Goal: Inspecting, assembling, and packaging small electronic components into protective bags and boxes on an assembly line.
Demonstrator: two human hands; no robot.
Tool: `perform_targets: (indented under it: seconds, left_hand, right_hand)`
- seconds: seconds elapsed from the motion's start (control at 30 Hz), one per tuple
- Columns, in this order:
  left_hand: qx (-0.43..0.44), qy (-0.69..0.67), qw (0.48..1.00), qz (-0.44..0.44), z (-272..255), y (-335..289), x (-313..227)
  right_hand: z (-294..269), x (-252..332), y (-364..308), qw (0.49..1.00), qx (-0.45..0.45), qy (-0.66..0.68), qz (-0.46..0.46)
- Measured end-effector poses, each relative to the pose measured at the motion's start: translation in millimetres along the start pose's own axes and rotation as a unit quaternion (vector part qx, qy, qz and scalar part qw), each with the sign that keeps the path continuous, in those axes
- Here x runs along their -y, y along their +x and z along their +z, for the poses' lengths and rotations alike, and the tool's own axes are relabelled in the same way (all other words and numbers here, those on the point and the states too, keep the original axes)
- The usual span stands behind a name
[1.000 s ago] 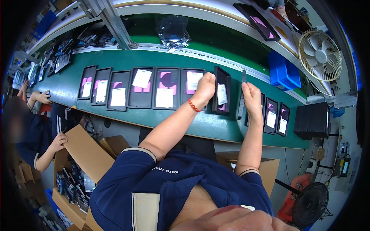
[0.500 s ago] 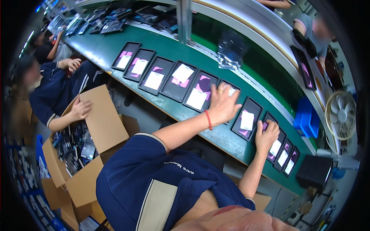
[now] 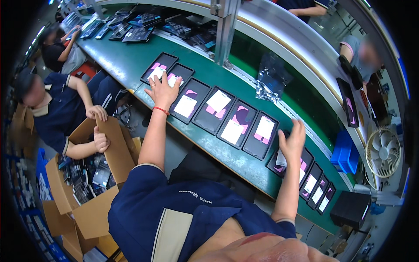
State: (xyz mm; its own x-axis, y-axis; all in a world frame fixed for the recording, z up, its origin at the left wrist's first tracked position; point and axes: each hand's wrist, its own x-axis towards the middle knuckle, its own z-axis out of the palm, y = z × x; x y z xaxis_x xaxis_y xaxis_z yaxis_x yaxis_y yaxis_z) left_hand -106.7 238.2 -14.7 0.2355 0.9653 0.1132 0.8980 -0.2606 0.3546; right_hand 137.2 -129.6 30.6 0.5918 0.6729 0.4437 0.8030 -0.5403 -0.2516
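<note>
A row of shallow black trays runs along the green bench, each holding a white card and pink-and-black pieces. My left hand, a red cord at its wrist, spreads its fingers over the second black tray from the left. It partly hides that tray and the end black tray; whether it touches them I cannot tell. My right hand is open, fingers raised, above a black tray that it partly covers. Between my hands lie several trays, among them a black tray with its white card upright.
Dark flat parts are piled at the bench's far left. A clear plastic bag lies by the metal rail. A co-worker at left grips the flap of a carton full of parts. Blue bins and a fan stand at right.
My left hand has swept from the middle of the row to its left end. My right hand has lifted its fingers. The co-worker now has both hands on the carton flap.
</note>
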Motion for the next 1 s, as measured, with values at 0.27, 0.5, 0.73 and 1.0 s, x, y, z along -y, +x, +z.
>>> perform_targets:
  seconds: [0.27,0.5,0.73,1.0]
  left_hand:
    - [-0.080,0.009,0.990,0.112,5,-8,-47]
    - [0.014,-0.222,0.837,0.499,7,-26,-150]
    - [0.274,-0.266,0.715,0.586,72,-30,-252]
    - [0.172,0.000,0.765,0.621,73,-45,-276]
  right_hand:
    - [78,9,118,0.995,0.090,0.017,-0.036]
    - [90,11,118,0.991,0.081,-0.065,-0.082]
    - [50,-19,90,0.986,0.014,0.165,0.029]
    - [5,-67,48,0.845,-0.098,0.470,0.234]
